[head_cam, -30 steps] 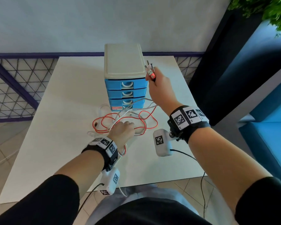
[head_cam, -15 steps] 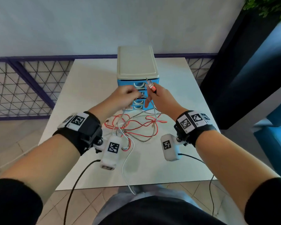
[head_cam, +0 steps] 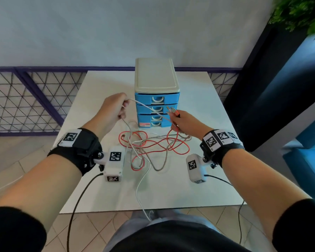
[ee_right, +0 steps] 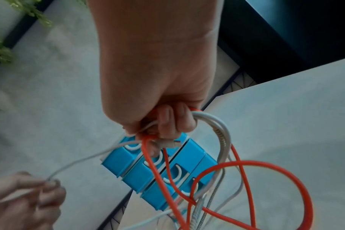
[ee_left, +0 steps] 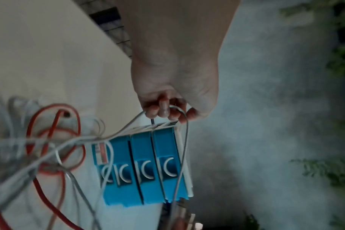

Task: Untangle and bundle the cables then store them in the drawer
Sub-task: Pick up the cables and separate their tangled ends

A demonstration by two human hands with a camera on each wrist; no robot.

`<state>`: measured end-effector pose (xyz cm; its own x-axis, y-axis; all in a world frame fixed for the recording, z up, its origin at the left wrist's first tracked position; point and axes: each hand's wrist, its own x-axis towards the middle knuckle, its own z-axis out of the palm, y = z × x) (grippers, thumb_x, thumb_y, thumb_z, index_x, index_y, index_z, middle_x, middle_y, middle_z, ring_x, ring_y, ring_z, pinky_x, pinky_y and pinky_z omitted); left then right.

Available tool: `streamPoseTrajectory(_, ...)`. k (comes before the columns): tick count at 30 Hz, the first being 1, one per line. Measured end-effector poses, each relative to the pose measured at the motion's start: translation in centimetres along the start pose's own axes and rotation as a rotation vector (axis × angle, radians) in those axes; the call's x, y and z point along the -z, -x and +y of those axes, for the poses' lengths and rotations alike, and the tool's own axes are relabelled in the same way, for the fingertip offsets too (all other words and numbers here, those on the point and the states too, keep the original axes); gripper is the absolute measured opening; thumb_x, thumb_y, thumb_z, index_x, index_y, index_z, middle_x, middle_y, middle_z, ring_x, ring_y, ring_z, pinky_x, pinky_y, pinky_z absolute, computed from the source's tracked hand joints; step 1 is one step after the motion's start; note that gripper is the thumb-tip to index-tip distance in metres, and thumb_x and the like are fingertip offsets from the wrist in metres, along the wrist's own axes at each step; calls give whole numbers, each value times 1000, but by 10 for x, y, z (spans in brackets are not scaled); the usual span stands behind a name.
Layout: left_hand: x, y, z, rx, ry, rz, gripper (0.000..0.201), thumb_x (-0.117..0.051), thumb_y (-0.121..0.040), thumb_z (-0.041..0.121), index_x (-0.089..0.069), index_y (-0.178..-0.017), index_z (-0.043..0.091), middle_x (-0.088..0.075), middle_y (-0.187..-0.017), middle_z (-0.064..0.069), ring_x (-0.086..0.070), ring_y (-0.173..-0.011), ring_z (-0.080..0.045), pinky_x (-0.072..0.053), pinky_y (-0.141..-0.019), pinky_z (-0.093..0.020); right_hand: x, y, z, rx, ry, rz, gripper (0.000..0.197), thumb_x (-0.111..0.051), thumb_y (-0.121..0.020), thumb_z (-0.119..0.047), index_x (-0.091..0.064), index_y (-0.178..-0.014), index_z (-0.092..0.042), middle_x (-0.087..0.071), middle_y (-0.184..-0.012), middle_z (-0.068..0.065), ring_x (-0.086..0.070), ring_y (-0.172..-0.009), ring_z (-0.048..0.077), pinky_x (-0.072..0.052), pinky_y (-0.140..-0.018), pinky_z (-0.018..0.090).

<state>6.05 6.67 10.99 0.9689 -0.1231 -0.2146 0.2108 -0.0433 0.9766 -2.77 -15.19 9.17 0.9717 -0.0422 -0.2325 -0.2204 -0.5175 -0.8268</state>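
A tangle of orange cable (head_cam: 153, 144), white cable (head_cam: 142, 180) and grey braided cable (head_cam: 164, 160) lies on the white table (head_cam: 102, 84) in front of a small drawer unit (head_cam: 156, 84) with blue drawers, all closed. My right hand (head_cam: 182, 121) grips the plug ends (head_cam: 173, 111) of the cables in a fist, just right of the drawers; the right wrist view shows orange cable (ee_right: 246, 179) and grey cable (ee_right: 223, 140) looping out of it. My left hand (head_cam: 115, 108) pinches a thin white cable (ee_left: 179, 155) and holds it taut across to the right hand.
The white cable's tail hangs over the table's near edge (head_cam: 147, 210). A purple mesh railing (head_cam: 25, 99) runs behind and left of the table. A dark pillar (head_cam: 273, 84) and blue seating (head_cam: 307, 160) stand to the right. Wrist-camera leads (head_cam: 76, 206) dangle below my arms.
My left hand rose from the cable pile to meet the right hand, then drew a white cable out to the left. The right hand came lower with the plugs.
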Motion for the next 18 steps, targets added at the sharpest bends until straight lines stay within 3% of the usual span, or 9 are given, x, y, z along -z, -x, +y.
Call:
streamPoseTrajectory(3,6,-2,-9,-74,-516,54,17,-47,-85,22,-57,-76,12,-52,-69,-5,-47,-55,-21,-42,-55,-32,1,-7,-1,30,25,14,32,-37,-103,-31,-42,-77,-13,-46,-63,2,-46,-43,4,-36,-45,14)
streamPoseTrajectory(6,4,0,-19,-376,-1102,-31,26,-49,-88,12,-60,-111,10,-59,-112,-10,-56,-99,-28,-45,-87,-40,-5,-11,-9,62,38,-32,28,-37,-103,-28,-43,-79,-15,-41,-64,-2,-39,-49,8,-37,-52,22)
streamPoseTrajectory(8,-11,10,-19,-649,-1338,-195,39,-47,-87,11,-53,-126,13,-52,-131,-5,-48,-122,-23,-23,-113,-51,-9,-12,-16,85,66,-35,26,-36,-103,-25,-44,-82,-12,-40,-62,-3,-35,-45,5,-34,-45,12)
streamPoseTrajectory(9,-23,18,-17,-726,-1395,-255,37,-47,-88,16,-53,-124,16,-52,-129,-1,-45,-124,-19,-8,-116,-54,-11,-12,-18,95,82,-23,25,-36,-103,-23,-44,-82,-12,-41,-61,-4,-35,-46,5,-32,-43,10)
streamPoseTrajectory(11,-43,30,-15,-792,-1452,-291,27,-47,-90,31,-55,-112,19,-56,-111,4,-49,-114,-12,-2,-116,-53,-14,-15,-20,115,153,7,20,-39,-102,-20,-46,-84,-13,-45,-64,-5,-39,-51,7,-33,-45,11)
streamPoseTrajectory(12,-49,32,-15,-784,-1445,-289,24,-46,-91,37,-56,-105,20,-58,-102,5,-52,-106,-11,-14,-115,-49,-14,-15,-20,126,190,17,18,-40,-101,-20,-47,-86,-13,-47,-66,-5,-41,-55,8,-36,-49,13)
streamPoseTrajectory(14,-53,33,-13,-706,-1287,-311,22,-44,-95,40,-57,-95,21,-62,-93,3,-60,-93,-16,-44,-89,-35,-12,-14,-18,140,199,25,21,-39,-101,-22,-49,-83,-16,-53,-68,-3,-46,-57,9,-40,-58,21)
streamPoseTrajectory(16,-51,29,-9,-581,-1082,-373,20,-46,-98,34,-58,-86,23,-62,-83,6,-60,-77,-7,-42,-64,-20,-10,-9,-18,165,205,49,30,-37,-102,-28,-48,-75,-23,-57,-65,-3,-49,-56,9,-40,-58,22)
streamPoseTrajectory(18,-49,30,-2,-513,-975,-419,22,-47,-98,30,-58,-79,26,-57,-70,14,-53,-59,8,-33,-51,-8,-9,-4,-19,200,218,68,33,-36,-103,-32,-47,-72,-27,-59,-64,-4,-50,-55,9,-40,-57,20)
